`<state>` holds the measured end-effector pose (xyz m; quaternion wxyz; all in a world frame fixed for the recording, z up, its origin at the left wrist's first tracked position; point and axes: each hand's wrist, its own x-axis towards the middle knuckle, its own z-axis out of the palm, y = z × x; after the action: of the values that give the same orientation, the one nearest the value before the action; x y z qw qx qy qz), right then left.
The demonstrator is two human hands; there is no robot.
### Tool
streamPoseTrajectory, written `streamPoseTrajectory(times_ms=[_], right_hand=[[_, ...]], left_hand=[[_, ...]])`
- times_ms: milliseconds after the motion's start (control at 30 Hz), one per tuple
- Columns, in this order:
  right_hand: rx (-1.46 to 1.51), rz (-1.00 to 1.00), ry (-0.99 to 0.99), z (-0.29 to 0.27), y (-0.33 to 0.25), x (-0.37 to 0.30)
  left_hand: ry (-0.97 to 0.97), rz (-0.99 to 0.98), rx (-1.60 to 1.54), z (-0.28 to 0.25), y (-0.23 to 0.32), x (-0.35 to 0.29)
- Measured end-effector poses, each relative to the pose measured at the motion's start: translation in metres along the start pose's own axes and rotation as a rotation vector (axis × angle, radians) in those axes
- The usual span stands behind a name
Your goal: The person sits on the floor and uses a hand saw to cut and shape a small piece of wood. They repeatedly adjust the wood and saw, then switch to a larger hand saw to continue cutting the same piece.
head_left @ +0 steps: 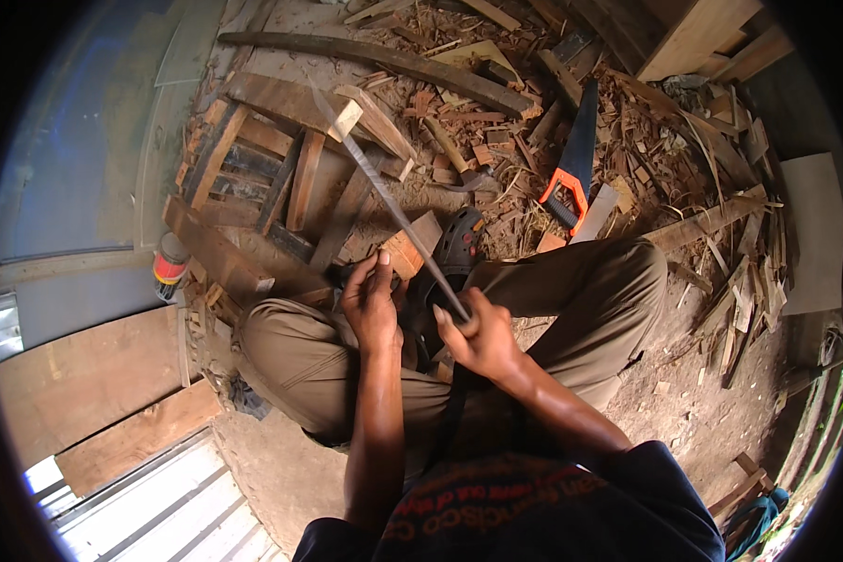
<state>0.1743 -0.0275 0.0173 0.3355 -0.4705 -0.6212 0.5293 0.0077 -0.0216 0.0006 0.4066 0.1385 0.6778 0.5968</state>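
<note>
The right grip (478, 335) is wrapped round the handle of a long-bladed knife (396, 211), slanting up-left past a wooden block (403, 255); the left grip (373, 298) meets the block's left edge, whether clasping it I cannot tell.

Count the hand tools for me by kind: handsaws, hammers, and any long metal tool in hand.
Handsaw: 1
Hammer: 1
Long metal tool, in the right hand: 1
Total: 3
</note>
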Motion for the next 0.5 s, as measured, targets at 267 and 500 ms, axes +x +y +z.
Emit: streamPoseTrajectory(times_ms=[267, 500], right_hand=[[-0.033, 0.046, -0.029, -0.017, -0.028, 0.011], [-0.116, 0.016, -0.050, 0.008, 0.058, -0.002]], left_hand=[[-0.032, 0.044, -0.058, 0.001, -0.010, 0.010], [-0.016, 0.002, 0.081, 0.002, 0.010, -0.007]])
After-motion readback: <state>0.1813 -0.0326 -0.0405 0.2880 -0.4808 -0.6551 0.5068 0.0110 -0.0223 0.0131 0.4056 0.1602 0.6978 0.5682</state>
